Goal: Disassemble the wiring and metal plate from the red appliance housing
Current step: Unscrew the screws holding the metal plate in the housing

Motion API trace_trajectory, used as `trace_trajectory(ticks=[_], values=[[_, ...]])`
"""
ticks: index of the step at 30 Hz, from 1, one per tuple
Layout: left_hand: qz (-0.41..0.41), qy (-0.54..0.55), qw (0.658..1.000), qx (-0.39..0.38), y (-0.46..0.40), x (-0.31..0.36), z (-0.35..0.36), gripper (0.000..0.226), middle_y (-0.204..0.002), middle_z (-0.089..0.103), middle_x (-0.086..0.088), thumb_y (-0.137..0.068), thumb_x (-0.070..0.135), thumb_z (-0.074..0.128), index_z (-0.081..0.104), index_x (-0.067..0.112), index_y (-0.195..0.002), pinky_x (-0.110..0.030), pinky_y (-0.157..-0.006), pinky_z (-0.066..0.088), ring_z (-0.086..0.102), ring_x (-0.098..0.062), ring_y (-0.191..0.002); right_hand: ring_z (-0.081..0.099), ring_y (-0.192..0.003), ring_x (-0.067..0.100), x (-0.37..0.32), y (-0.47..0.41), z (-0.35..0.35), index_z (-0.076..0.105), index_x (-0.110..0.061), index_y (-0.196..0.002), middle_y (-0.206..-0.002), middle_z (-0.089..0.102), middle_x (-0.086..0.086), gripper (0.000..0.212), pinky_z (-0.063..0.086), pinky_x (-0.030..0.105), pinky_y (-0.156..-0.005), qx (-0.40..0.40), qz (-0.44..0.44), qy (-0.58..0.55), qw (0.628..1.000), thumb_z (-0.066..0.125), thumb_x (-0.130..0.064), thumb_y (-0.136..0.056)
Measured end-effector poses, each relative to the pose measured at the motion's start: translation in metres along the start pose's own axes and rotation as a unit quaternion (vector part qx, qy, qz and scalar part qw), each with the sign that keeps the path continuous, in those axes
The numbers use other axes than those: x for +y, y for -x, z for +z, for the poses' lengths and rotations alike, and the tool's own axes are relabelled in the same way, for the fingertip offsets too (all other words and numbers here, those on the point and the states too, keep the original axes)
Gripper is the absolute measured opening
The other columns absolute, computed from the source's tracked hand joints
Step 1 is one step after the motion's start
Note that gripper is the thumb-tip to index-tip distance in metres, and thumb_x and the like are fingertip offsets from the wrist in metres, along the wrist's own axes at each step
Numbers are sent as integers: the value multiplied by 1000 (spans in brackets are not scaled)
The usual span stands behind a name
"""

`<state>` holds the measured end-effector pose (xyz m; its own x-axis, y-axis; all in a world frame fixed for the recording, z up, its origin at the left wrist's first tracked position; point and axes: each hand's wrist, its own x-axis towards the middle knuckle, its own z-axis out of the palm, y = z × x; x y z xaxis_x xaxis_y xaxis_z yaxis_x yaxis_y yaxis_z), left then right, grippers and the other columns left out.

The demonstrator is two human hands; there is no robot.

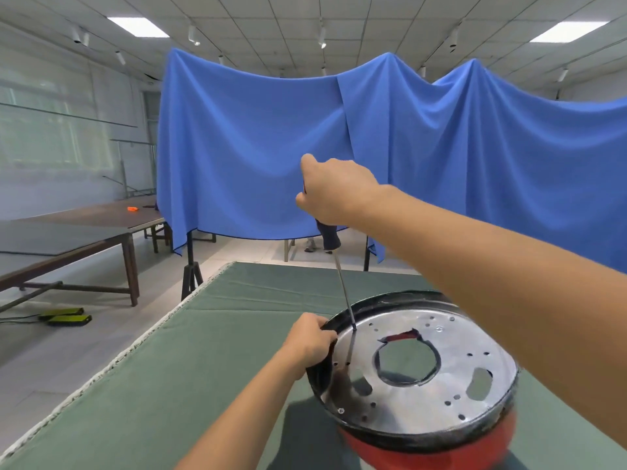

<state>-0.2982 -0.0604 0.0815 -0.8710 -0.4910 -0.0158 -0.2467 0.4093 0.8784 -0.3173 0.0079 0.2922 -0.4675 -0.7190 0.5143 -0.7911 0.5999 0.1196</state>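
Observation:
The red appliance housing point(427, 452) sits upturned on the green table mat at lower right, tilted toward me, with a black rim point(400, 298). Inside the rim lies a round metal plate point(424, 398) with a large centre hole, several small holes and a few screws. My left hand point(310, 344) grips the rim's left edge. My right hand point(334, 191) is raised above it and grips the dark handle of a long screwdriver point(344, 290). The shaft slants down and its tip touches the plate near the left rim. No wiring is visible.
The green mat point(190, 368) covers the table, with a white fringed edge along the left. A blue cloth point(271, 137) hangs on stands behind. Long brown tables point(84, 232) stand at left, one bearing a small orange object point(133, 208). Yellow-black items point(64, 315) lie on the floor.

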Motion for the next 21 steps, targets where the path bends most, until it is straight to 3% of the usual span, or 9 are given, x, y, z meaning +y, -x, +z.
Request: trace_trajectory(ticks=[2,4,7,10,13,16,19,21], values=[[25,-43,998,-35,2,3,-11,38,-42,42,9,-90,7,52,47,18,-54,-15,-41,32,38,-5,-37,52,-60,26,0,-3,-8,32,-10,-94,-78,53,10,11,39,34,-50,-88,24,-69,993,40,-17,-93],[46,-96,990,-87,2,5,-20,35,-51,46,9,-92,10,54,49,18,-58,-15,-48,36,42,-4,-47,63,-66,34,2,-1,-12,38,-8,-90,-87,60,17,8,51,38,-57,-154,49,-96,982,41,-15,-92],[67,-170,973,-141,2,6,-27,24,-61,49,8,-94,12,54,55,16,-70,-21,-62,39,44,-6,-57,59,-57,27,10,8,-11,45,-12,-74,-75,62,9,22,46,27,-50,-150,87,-93,981,47,-29,-89],[70,-200,966,-150,-2,8,-28,19,-65,52,7,-94,13,54,58,18,-77,-23,-71,38,47,-10,-64,49,-50,17,19,17,-8,44,-16,-69,-67,53,1,38,30,23,-49,-76,97,22,992,48,-47,-91],[64,-218,965,-130,-9,10,-30,18,-70,56,3,-95,15,54,61,16,-78,-25,-72,40,50,-16,-70,43,-48,17,24,20,-11,40,-14,-65,-59,47,2,33,26,24,-49,-54,95,49,993,47,-29,-93],[58,-282,954,-80,-17,8,-29,11,-91,65,-3,-93,20,57,64,17,-84,-33,-83,46,58,-25,-90,50,-50,24,23,19,-12,40,-10,-69,-63,57,9,23,36,24,-48,-131,110,-45,984,44,-15,-91],[59,-365,929,2,-19,5,-22,11,-100,69,-3,-89,24,61,68,15,-90,-33,-79,47,60,-27,-98,60,-58,28,22,23,-6,44,-10,-80,-79,65,11,12,44,27,-54,-176,131,-126,968,44,-18,-89],[86,-427,898,66,-17,6,-15,13,-96,67,-7,-86,20,62,58,12,-76,-31,-69,42,60,-31,-94,55,-53,21,27,26,-1,44,-15,-77,-70,58,2,18,36,24,-53,-125,130,-66,981,48,-28,-88]])
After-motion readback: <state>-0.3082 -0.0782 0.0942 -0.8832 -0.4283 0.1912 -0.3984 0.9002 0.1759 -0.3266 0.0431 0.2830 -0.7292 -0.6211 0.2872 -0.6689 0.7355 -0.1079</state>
